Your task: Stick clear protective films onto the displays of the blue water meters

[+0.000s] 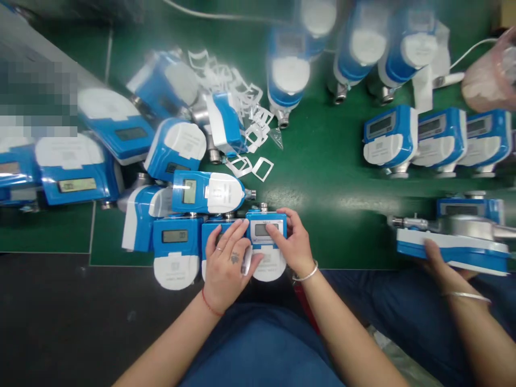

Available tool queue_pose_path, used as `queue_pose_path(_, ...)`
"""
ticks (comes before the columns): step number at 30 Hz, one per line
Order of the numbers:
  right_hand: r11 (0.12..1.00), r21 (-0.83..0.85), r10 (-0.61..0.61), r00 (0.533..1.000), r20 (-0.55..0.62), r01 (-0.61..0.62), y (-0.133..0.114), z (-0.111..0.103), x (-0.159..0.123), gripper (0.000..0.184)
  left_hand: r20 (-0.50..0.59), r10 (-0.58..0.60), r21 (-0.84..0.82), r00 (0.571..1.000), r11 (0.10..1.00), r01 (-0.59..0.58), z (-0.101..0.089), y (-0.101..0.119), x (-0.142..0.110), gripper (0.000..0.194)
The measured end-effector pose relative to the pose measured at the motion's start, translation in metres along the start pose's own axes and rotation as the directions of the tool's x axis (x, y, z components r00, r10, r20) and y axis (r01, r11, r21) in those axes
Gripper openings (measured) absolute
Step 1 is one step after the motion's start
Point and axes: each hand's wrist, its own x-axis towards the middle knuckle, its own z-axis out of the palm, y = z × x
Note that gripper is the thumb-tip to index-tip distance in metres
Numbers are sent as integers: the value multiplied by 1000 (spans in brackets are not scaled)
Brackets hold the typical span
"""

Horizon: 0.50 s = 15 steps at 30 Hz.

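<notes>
A blue-and-white meter with a small grey display stands at the table's front edge. My right hand grips its right side, the thumb pressed on the pale label around the display. My left hand is just left of it, over a neighbouring meter that it partly covers. Between my left thumb and fingers is a small white curled piece; its kind is unclear. Close on the left are another upright meter and one lying on its side.
Several white frame-shaped gaskets lie in a pile behind. More meters crowd the left, and a row of meters stands at right. A co-worker's hand holds a tilted meter. A pinkish container is at far right.
</notes>
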Motion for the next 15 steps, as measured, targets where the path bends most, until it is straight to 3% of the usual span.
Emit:
queue_pose_path(2,998,43,-38,996,77,35,10,-8,3,41,-30,-39,26,999,999,39,7,3,-2,23)
queue_pose_path(7,989,83,-139,957,253,122,27,-26,1,77,11,-61,141,998,988,59,25,5,4,36)
queue_pose_path(11,988,-6,-150,956,254,157,28,-26,6,62,40,-57,175,998,983,49,31,8,5,23)
queue_pose_path(15,976,-156,-128,980,154,152,20,-21,15,38,33,-110,198,993,975,102,36,10,8,23)
